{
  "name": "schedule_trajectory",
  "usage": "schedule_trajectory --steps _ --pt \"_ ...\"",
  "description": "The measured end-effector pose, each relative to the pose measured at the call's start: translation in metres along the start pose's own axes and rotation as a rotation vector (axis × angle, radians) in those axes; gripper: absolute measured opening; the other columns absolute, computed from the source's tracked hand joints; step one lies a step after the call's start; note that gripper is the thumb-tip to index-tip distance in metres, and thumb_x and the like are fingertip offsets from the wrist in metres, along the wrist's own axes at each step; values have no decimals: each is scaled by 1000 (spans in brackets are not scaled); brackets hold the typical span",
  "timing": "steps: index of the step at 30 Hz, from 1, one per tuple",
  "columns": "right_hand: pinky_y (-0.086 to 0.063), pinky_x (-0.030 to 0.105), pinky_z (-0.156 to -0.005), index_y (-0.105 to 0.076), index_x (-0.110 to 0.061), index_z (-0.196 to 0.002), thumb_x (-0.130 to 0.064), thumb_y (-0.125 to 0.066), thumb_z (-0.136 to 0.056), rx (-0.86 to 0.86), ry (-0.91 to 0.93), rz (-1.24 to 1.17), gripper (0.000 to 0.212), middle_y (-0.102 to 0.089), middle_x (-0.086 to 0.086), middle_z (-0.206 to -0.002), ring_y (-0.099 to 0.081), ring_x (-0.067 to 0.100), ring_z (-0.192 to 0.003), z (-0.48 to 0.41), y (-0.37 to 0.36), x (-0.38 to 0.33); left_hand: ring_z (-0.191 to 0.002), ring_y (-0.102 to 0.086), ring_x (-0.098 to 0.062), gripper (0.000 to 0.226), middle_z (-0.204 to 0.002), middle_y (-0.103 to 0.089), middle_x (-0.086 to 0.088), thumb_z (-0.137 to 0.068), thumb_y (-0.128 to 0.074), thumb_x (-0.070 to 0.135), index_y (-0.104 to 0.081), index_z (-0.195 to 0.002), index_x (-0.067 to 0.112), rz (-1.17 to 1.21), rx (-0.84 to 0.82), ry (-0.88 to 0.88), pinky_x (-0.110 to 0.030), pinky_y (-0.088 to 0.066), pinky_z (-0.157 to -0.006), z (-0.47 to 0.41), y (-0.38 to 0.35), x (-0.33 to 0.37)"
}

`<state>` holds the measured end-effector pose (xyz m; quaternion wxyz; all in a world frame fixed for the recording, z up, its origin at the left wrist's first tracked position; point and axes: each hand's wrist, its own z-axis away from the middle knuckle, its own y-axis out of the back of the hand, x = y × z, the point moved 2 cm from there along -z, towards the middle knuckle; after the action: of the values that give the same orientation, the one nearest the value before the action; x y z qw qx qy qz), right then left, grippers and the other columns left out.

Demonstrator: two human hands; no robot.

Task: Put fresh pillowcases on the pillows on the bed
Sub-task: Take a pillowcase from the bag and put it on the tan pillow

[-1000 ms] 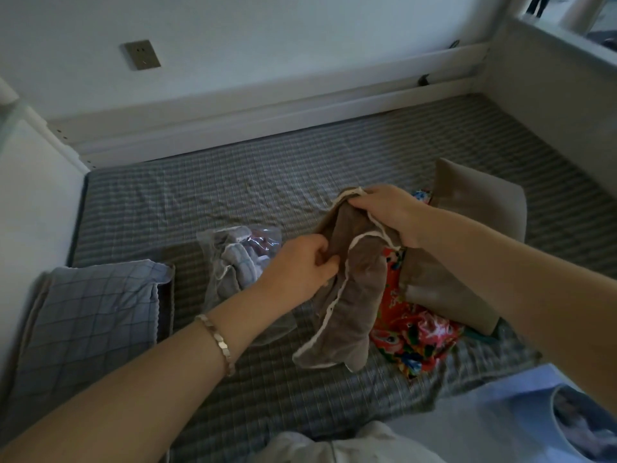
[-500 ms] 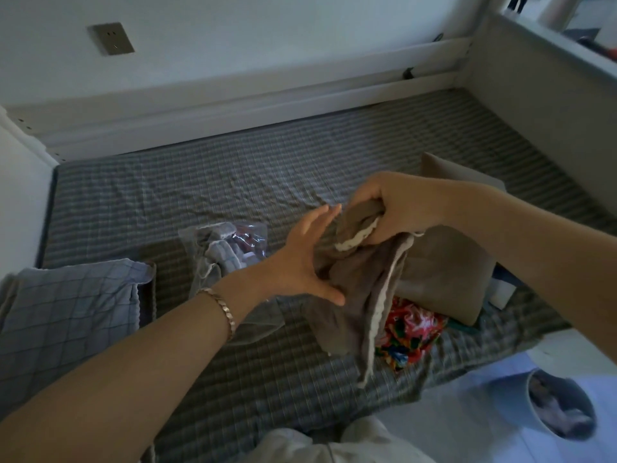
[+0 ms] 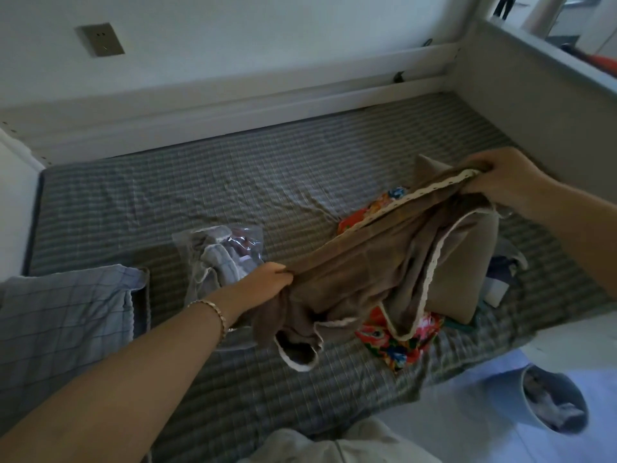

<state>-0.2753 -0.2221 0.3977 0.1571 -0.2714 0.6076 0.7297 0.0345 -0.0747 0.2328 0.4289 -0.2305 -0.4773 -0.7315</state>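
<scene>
The brown pillowcase, edged with cream lace, hangs stretched in the air over the bed. The left hand has its fingers curled tight on the lower, bunched end, and the right hand pinches the lace-trimmed edge higher up and farther off. The step in hand looks like sorting the case out to find its open mouth. To do it well, both hands should probably work along the lace hem until they hold the two corners of one opening. A short shake would then let the twisted folds drop free. The mouth needs to face the brown pillow, which lies just under the cloth on the right side of the bed, so the pillow can go in corner first. The case is still crumpled, and one loop of hem droops close to the sheet, so a snag or an inside-out start seems the likely fault. By count I see one brown pillowcase in the hands and one brown pillow. One bright floral cloth lies partly beneath them. One clear plastic packet of grey fabric lies just behind the left hand, and one blue checked pillow or cover sits at the bed's left end. One bin stands on the floor.
</scene>
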Motion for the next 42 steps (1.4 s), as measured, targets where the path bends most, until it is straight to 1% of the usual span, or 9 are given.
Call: schedule_trajectory --steps 7,11,16,23,26,30,35,38,42 --pt "-33 34 -99 -45 -23 -121 -43 -71 -73 131 32 154 58 -40 4 -125 -34 29 -120 44 -88 -27 -59 -56 18 46 -71 -60 15 -91 -43 -6 -65 -75 31 609 -74 -36 0 -41 -58 36 18 57" --pt "-43 2 -71 -42 -37 -101 -45 -77 -67 -332 244 -402 50 -57 -27 -98 -57 -4 -101 102 -153 -72 -59 -59 -18 47 -56 -60 -6 -98 -30 10 -63 -65 10 999 -108 82 -20 -49 -51 39 21 87" --pt "-39 14 -95 -36 -21 -125 -73 -60 -59 33 293 -476 88 -37 -8 -121 -39 4 -114 110 -165 -87 -53 -62 -20 42 -64 -63 -12 -99 -35 29 -58 -73 4 1117 -51 266 -29 -50 -57 52 32 96" --pt "-50 21 -78 -64 -11 -108 -23 -52 -93 -150 375 -366 22 -63 -5 -98 -62 9 -90 95 -171 -106 -77 -69 -20 48 -88 -71 -10 -90 -44 52 -66 -101 11 939 -24 243 -29 -55 -60 59 39 94" --pt "-44 5 -67 -62 -10 -108 -17 -46 -96 -337 354 -527 21 -64 -8 -88 -60 -11 -74 91 -168 -112 -74 -71 -18 56 -88 -72 -9 -61 -62 60 -69 -91 14 663 -110 175 -26 -55 -57 61 51 96" --pt "-52 27 -84 -64 -9 -101 -20 -49 -94 -340 273 -671 19 -69 2 -94 -65 15 -93 88 -161 -115 -72 -70 -17 50 -82 -73 -9 -53 -70 50 -72 -87 13 564 -243 58 -26 -55 -57 61 62 101" --pt "-54 36 -67 -61 17 -85 -37 -58 -81 -313 202 -798 53 -68 15 -72 -67 23 -69 90 -141 -109 -97 -67 -15 37 -104 -71 1 -63 -80 44 -70 -97 35 362 -322 -159 -26 -55 -80 67 72 100" --pt "-54 30 -64 -61 17 -86 -34 -64 -75 -407 137 -802 53 -66 13 -66 -64 19 -63 83 -130 -95 -91 -62 -7 45 -99 -66 12 -61 -81 42 -62 -102 35 -238 25 -157 -22 -50 -74 64 77 89" --pt "-44 32 -65 -56 -11 -69 -29 -76 -72 -559 138 -574 27 -56 6 -67 -55 17 -66 79 -135 -82 -82 -54 -12 39 -99 -57 2 -88 -53 15 -51 -126 23 -445 502 -270 -22 -41 -63 66 72 86"
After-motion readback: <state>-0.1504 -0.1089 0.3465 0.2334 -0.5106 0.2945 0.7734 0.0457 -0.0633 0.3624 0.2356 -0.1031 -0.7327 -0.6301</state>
